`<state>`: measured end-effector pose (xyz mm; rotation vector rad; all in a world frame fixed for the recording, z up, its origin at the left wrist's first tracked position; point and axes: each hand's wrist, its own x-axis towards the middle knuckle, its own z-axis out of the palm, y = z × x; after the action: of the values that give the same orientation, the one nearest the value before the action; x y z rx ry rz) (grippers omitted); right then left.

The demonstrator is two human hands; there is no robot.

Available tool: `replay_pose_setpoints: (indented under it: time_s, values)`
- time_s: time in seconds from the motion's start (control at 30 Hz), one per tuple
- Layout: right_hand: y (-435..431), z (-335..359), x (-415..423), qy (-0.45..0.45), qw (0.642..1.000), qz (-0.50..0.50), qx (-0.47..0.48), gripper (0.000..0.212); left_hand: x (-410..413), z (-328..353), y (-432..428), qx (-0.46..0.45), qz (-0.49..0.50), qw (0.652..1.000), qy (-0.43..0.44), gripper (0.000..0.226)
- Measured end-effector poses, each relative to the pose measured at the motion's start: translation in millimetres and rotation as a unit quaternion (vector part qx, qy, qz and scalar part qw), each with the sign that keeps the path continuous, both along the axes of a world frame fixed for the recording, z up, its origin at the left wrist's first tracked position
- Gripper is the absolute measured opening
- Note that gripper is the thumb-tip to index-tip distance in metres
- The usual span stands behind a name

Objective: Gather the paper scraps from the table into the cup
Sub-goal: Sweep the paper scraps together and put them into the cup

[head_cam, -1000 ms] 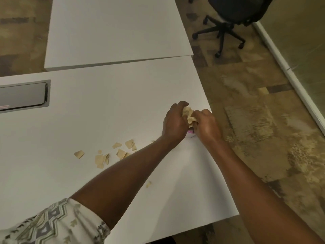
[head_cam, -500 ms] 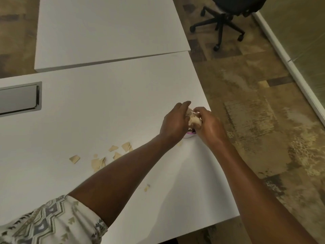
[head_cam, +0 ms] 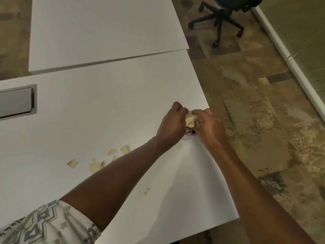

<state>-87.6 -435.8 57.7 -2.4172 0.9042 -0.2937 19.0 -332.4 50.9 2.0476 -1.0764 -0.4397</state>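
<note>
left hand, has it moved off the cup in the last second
No. The left hand stays beside the pink cup near the right edge of the table, holding paper scraps.

No readable text or labels anywhere.

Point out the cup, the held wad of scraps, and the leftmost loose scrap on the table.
cup [head_cam: 190, 135], head view, visible pink rim.
wad of scraps [head_cam: 190, 119], head view, middle of the bundle.
leftmost loose scrap [head_cam: 72, 163], head view, its centre.
</note>
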Motion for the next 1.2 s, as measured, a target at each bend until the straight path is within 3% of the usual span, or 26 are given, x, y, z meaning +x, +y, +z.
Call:
replay_pose_setpoints:
  time_s: [0.1, 0.23, 0.4, 0.47, 0.6, 0.7, 0.9, 1.03, 1.2]
  values:
    - [0, 2, 2, -0.007, 1.000, -0.008, -0.015, 0.035, 2, 0, -2, 0.003, -0.006, 1.000, -0.022, 0.050]
    - [3, 1, 2, 0.000, 0.998, -0.028, -0.057, 0.014, 0, 1, -1, -0.012, -0.014, 1.000, -0.016, 0.036]
    - [0, -4, 0, 0.041, 0.997, -0.030, -0.050, 0.002, 2, -4, -3, 0.008, -0.055, 0.994, -0.091, 0.022]
    - [-2, -6, -2, 0.050, 0.997, -0.026, -0.044, 0.004, 4, -9, -2, 0.012, -0.071, 0.990, -0.122, 0.011]
    - [-3, -3, -5, 0.040, 0.999, -0.010, -0.023, 0.010, 6, -10, -1, 0.007, -0.102, 0.974, -0.202, 0.017]
    - [-2, 0, -7, 0.025, 0.999, -0.005, -0.031, 0.014, 7, -4, -3, 0.008, -0.124, 0.968, -0.219, 0.035]
    - [1, 4, -15, -0.015, 0.999, -0.008, -0.034, 0.018, 14, -6, 8, 0.007, -0.109, 0.965, -0.238, 0.012]
    - [7, -3, -20, -0.008, 0.997, 0.068, -0.020, 0.034, 19, -11, 13, 0.037, -0.147, 0.951, -0.270, 0.008]
    - [9, -13, -25, 0.046, 0.992, 0.113, -0.007, 0.042, 21, -17, 12, 0.128, -0.204, 0.923, -0.300, 0.037]
